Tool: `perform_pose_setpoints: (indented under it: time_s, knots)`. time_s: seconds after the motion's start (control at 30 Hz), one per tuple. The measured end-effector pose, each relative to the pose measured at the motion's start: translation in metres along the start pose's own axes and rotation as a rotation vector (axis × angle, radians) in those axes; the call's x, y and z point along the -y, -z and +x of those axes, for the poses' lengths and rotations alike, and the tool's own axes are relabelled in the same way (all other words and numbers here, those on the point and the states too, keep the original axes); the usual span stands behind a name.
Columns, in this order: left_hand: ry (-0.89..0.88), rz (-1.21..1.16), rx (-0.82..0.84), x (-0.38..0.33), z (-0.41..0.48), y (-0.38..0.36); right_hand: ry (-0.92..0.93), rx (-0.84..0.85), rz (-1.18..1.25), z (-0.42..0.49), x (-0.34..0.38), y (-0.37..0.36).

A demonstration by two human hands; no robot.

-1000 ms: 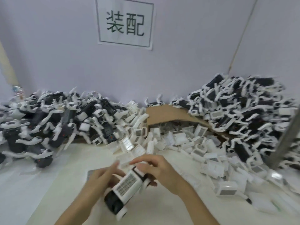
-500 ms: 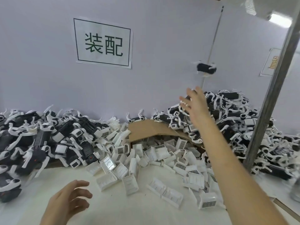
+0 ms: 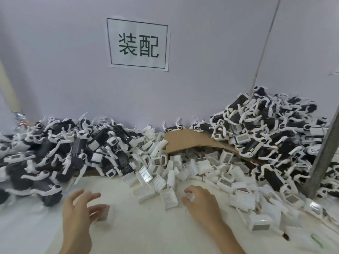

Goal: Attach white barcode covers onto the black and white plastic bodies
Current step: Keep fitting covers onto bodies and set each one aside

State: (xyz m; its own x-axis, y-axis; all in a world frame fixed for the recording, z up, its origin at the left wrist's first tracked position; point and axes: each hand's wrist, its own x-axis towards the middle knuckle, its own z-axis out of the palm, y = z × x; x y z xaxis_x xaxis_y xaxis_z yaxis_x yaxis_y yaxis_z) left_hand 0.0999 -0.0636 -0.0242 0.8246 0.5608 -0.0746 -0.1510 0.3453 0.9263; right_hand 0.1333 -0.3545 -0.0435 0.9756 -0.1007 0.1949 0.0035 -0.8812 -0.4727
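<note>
1. My right hand (image 3: pixel 200 203) has its fingers curled down onto a white barcode cover (image 3: pixel 190 196). Only a small white edge of the cover shows between the fingers.
2. To its left, my left hand (image 3: pixel 78 211) is spread and holds nothing. It is above a small blurred grey piece (image 3: pixel 105 212) on the table (image 3: pixel 146 233), and I cannot tell whether they touch.
3. Just ahead of the right hand lies the loose heap of covers (image 3: pixel 192 167). They are shallow white rectangular shells tipped at all angles, some showing a barcode label and some their hollow side.
4. Beyond that heap a bent cardboard sheet (image 3: pixel 187 142) arches over its back edge, with covers tucked beneath it.
5. Further left, past my left hand, sits a pile of black and white bodies (image 3: pixel 77 149), black blocks with curved white arms sticking out.
6. Far right of the grip a taller pile of bodies (image 3: pixel 266 129) leans on the wall. A few of these show a white barcode face.
7. A grey metal post (image 3: pixel 324 156) slants up at the right edge, and a paper sign (image 3: pixel 138 44) hangs on the wall behind.
</note>
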Motion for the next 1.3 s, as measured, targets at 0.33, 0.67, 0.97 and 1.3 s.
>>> perform_pose_setpoints:
  time_s: [0.33,0.67,0.97,1.3]
  knots:
    - [-0.075,-0.006,-0.220,-0.006,0.021,0.023,0.159,-0.026,0.264,-0.008,0.013,0.006]
    - [-0.227,0.094,-0.059,-0.010,0.039,0.045,0.258,-0.178,0.500,-0.013,0.024,0.007]
    - [0.003,-0.179,0.025,-0.011,0.032,0.035,-0.101,0.234,0.984,-0.020,0.042,-0.001]
    - [0.130,-0.272,0.529,-0.022,0.006,0.025,-0.077,0.288,1.092,-0.023,0.046,0.000]
